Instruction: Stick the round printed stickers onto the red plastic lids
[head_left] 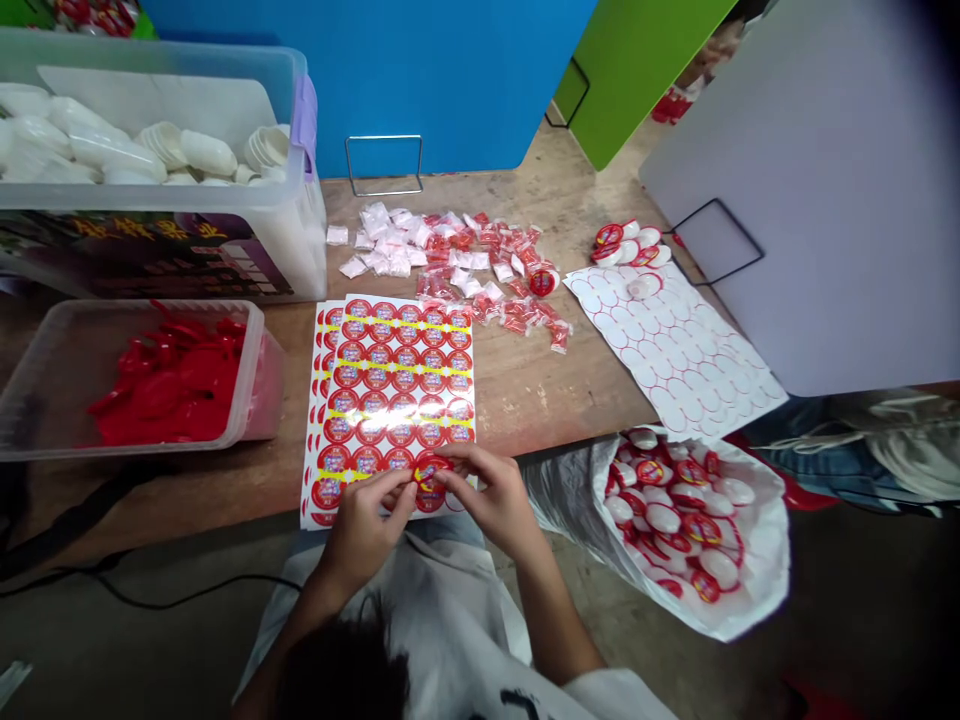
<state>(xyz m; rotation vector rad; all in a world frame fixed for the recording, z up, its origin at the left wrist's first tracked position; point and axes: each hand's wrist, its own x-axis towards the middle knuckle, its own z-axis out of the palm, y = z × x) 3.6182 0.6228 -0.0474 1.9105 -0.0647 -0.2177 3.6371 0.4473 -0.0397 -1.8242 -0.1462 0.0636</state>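
Note:
At the table's front edge, my left hand (369,518) and my right hand (491,488) pinch a round red-and-yellow sticker (430,474) between fingertips. Whether a cap lies beneath this sticker cannot be made out. Directly under it is the top sheet of round red stickers (409,400), with yellow strips across it and more sheets below. Beyond the sheets lie many small candy packets (394,243), some pinkish white and some red. One round container (543,281) with a red stickered top rests at the packets' right end.
At left, a clear tub (255,350) holds red plastic pieces, below a larger bin (319,235) of white cups. A white bag (776,560) of finished round containers hangs open at right, near a used backing sheet (682,350). Upright blue (420,80), green and grey panels divide the table.

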